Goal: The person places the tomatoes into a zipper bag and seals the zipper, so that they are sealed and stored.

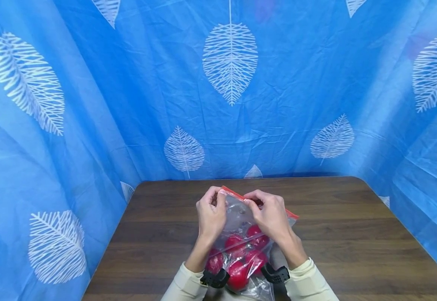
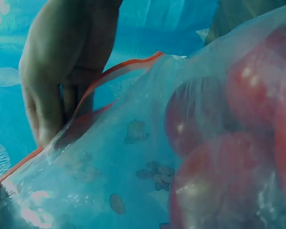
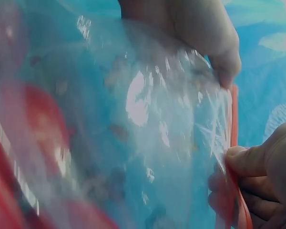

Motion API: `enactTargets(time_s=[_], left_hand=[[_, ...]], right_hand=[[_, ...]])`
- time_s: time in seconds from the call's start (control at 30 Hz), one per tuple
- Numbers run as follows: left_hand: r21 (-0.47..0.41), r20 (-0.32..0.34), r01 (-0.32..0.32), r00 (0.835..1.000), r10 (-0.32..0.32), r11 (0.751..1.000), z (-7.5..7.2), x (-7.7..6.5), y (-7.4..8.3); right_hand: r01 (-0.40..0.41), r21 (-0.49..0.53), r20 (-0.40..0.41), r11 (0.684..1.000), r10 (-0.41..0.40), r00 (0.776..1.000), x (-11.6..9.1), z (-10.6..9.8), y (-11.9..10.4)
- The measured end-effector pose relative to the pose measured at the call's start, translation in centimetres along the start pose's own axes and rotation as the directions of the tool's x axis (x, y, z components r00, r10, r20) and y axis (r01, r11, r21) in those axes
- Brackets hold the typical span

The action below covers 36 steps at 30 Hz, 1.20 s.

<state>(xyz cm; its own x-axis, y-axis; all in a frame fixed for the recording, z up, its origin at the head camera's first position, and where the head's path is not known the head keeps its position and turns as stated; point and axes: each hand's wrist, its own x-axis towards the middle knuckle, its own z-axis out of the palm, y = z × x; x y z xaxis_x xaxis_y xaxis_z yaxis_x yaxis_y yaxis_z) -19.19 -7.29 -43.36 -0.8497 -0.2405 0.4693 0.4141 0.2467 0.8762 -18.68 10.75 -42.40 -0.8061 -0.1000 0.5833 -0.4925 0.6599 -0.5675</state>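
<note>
A clear zip bag (image 1: 237, 217) with a red closure strip (image 1: 233, 192) is held up over the table. Inside it are several shiny red round items (image 1: 238, 276); their kind is hard to tell. My left hand (image 1: 211, 213) pinches the strip near the bag's upper left corner between thumb and fingers. Further right along the same strip, my right hand (image 1: 270, 211) pinches it with thumb and forefinger. Small cartoon prints (image 2: 159, 174) show on the plastic in the left wrist view. There the strip's two edges stand apart beyond the right hand (image 2: 62, 71).
The dark wood-grain table (image 1: 154, 225) extends to both sides of the bag. Blue cloth (image 1: 135, 83) with white leaf patterns hangs behind it and at both sides. Black wrist devices (image 1: 215, 279) sit at the cream sleeves (image 1: 188, 284), close to the bag.
</note>
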Motion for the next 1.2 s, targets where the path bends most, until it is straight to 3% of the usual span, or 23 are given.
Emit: enactTargets(time_s=[0.33, 0.63, 0.97, 1.2], left_hand=[[0.052, -0.074, 0.021, 0.997, -0.017, 0.998, -0.9, 0.7, -0.2], [0.029, -0.108, 0.024, 0.994, -0.02, 0.999, -1.5, 1.2, -0.9], [0.044, -0.103, 0.08, 0.992, -0.075, 0.996, -1.9, 1.5, -1.1], [0.057, -0.116, 0.092, 0.99, -0.085, 0.994, -1.8, 1.7, -1.3]], right_hand=[[-0.084, -0.148, 0.008, 0.985, 0.087, 0.996, -2.1, -2.7, 3.5], [-0.071, -0.212, -0.016, 0.975, 0.069, 0.997, -3.5, -4.9, 5.7], [-0.09, -0.234, 0.016, 0.968, 0.097, 0.995, -4.9, -7.1, 6.2], [-0.063, -0.233, 0.008, 0.97, 0.067, 0.998, -4.4, -7.7, 6.0]])
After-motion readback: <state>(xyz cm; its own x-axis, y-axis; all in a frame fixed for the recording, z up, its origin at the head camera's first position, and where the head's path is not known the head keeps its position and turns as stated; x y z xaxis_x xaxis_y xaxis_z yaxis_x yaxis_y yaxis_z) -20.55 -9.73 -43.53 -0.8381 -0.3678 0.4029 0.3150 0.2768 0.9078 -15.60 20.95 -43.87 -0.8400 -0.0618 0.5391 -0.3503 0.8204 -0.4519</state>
